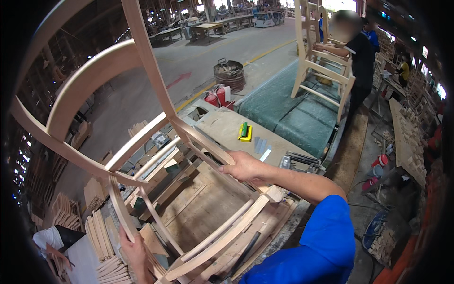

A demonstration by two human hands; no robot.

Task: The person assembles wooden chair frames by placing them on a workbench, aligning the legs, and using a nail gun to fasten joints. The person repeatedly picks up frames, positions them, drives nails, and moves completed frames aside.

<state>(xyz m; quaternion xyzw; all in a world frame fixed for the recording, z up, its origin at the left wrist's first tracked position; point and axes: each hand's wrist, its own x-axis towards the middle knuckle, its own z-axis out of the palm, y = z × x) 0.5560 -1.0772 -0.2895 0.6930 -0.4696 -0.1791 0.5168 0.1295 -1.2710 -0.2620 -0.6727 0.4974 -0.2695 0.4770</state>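
Observation:
A pale, unfinished wooden chair frame [152, 61] with no seat panel stands tilted on the workbench in front of me. Its curved back rail [90, 71] rises at the upper left. My right hand [242, 166] is wrapped round the right seat rail, thumb pointing inward. On the opposite side, my left hand [134, 250] grips the left seat rail from outside, its fingers partly hidden. Through the open frame show the bench board [189, 208] and wooden blocks [165, 163]. A dark, rod-like tool [246, 251] lies by the near rail.
A yellow-and-green block [245, 132] and thin metal plates [260, 145] lie on the bench beyond. At the right, a person [362, 61] handles another chair [326, 78] on a green belt [279, 111]. Fire extinguishers [218, 96] stand by a scrap drum [229, 75]. Wooden slats [99, 234] are stacked left.

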